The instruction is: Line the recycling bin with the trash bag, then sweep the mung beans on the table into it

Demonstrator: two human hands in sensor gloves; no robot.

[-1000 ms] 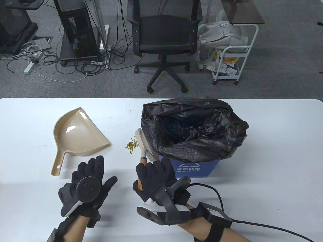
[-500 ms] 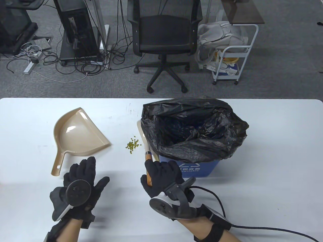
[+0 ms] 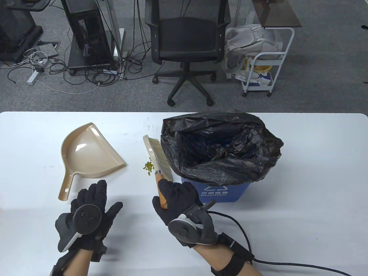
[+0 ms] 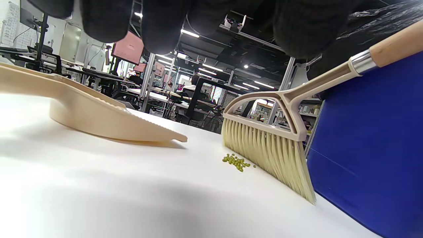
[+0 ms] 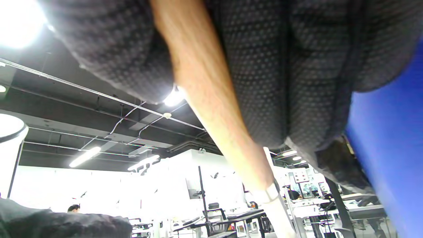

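Observation:
A blue recycling bin [image 3: 220,192] stands on the white table [image 3: 316,161], lined with a black trash bag [image 3: 221,146] folded over its rim. My right hand [image 3: 176,198] grips the wooden handle of a beige hand brush [image 3: 157,157]; its bristles [image 4: 267,152] touch the table beside the bin [image 4: 370,145]. A small pile of green mung beans [image 3: 149,166] lies just left of the brush, also seen as mung beans [image 4: 236,162] in the left wrist view. A beige dustpan [image 3: 86,155] lies to the left. My left hand [image 3: 92,207] hovers flat and empty near the dustpan's handle.
Beyond the table's far edge stand a black office chair [image 3: 187,43], a white trolley [image 3: 267,63] with a bag on it, and cables on the floor. A black cable [image 3: 287,263] trails from my right wrist across the table.
My right hand swung the brush out from against the bin leftward, so its head now stands next to the beans. My left hand slid left and back toward the dustpan's handle.

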